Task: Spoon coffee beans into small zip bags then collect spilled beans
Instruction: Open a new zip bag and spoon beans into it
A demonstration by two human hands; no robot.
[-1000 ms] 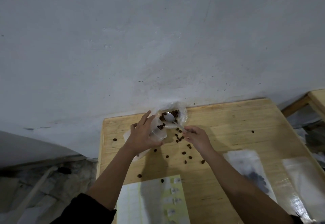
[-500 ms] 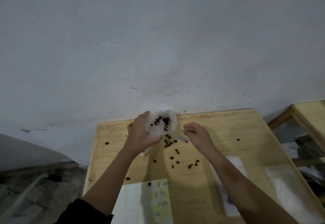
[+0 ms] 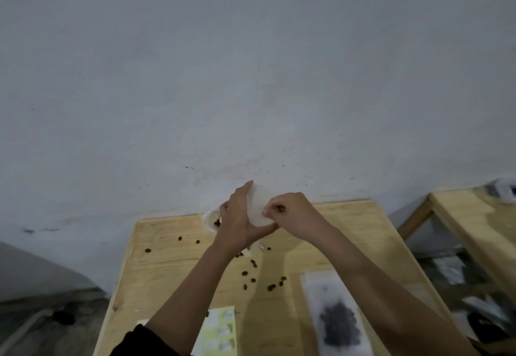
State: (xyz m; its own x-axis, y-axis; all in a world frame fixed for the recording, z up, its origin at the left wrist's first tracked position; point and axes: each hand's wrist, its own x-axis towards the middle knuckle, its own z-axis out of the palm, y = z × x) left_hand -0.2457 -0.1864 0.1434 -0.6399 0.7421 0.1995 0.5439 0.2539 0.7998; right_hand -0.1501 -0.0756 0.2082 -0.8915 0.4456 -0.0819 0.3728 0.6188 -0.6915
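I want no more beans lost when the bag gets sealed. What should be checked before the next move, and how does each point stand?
1. Both hands on the small bag: ok, left hand cradles it, right hand pinches its edge.
2. Zip closed: cannot tell.
3. Spoon out of the bag: cannot tell, it is not visible.
4. Spilled beans collected: not ok, many lie on the table.
5. Bean container upright: cannot tell, the left hand covers most of it.
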